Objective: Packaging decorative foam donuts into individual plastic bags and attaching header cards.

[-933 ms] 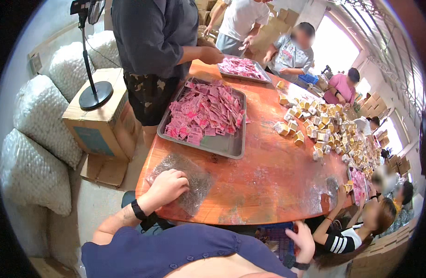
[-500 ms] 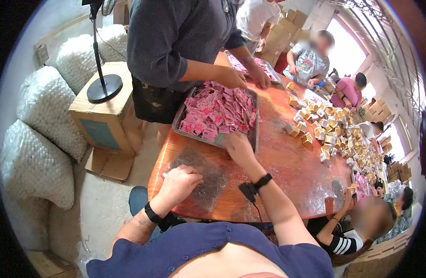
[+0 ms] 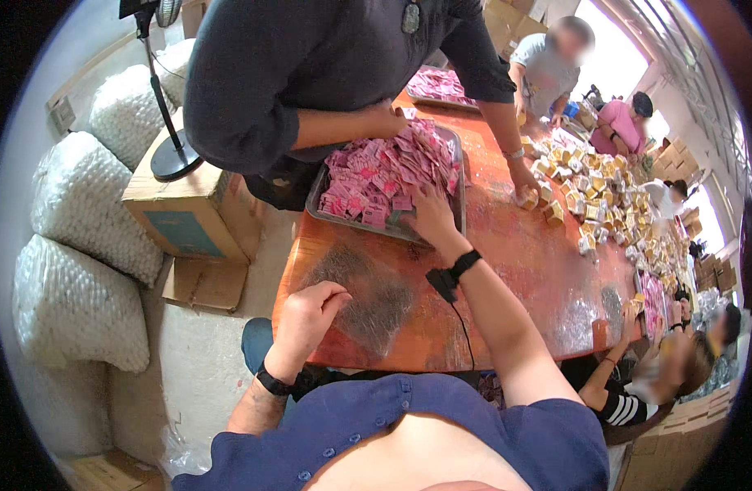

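pink packets [image 3: 372, 180] heap the tray [image 3: 335, 216] on the worktop [image 3: 507, 303], so plenty looks left. the right hand [image 3: 432, 214] dips in, fingers part-spread, its hold unclear; the left hand [image 3: 312, 314] curls loosely, contents hidden.

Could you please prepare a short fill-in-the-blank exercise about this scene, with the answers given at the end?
1. The person's right hand reaches into a metal tray that holds packets of ____ colour.
2. Behind the left hand, a black band goes around the ____.
3. The black stand on the left side rests on a cardboard ____.
4. The person's buttoned shirt is dark ____.

Missing words: pink; wrist; box; blue.
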`<state>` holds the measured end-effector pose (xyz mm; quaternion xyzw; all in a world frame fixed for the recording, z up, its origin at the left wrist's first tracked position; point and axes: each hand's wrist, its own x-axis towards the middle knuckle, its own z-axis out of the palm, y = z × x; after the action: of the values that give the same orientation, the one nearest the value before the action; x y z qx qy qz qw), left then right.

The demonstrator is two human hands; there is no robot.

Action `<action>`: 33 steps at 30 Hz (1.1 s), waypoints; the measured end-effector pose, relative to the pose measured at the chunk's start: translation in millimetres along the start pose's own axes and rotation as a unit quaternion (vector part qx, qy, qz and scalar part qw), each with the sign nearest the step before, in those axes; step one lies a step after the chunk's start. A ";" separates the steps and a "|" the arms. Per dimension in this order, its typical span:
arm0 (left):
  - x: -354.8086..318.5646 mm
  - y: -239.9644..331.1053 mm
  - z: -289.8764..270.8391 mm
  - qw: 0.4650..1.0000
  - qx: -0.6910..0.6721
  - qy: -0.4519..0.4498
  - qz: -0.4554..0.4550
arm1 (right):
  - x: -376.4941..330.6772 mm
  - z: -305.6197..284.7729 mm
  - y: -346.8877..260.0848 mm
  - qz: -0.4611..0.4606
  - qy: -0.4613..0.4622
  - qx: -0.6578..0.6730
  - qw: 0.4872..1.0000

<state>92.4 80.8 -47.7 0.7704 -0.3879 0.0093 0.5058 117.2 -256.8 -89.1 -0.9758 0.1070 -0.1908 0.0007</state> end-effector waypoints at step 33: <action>59.5 31.3 0.2 0.849 -0.504 0.001 -0.159 | -32.1 -87.2 -5.1 0.069 0.027 0.867 0.492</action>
<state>114.9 39.8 0.6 0.4606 -0.2108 -0.2679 0.8195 56.8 -241.7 -19.9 -0.4672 -0.0453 -0.2129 0.8570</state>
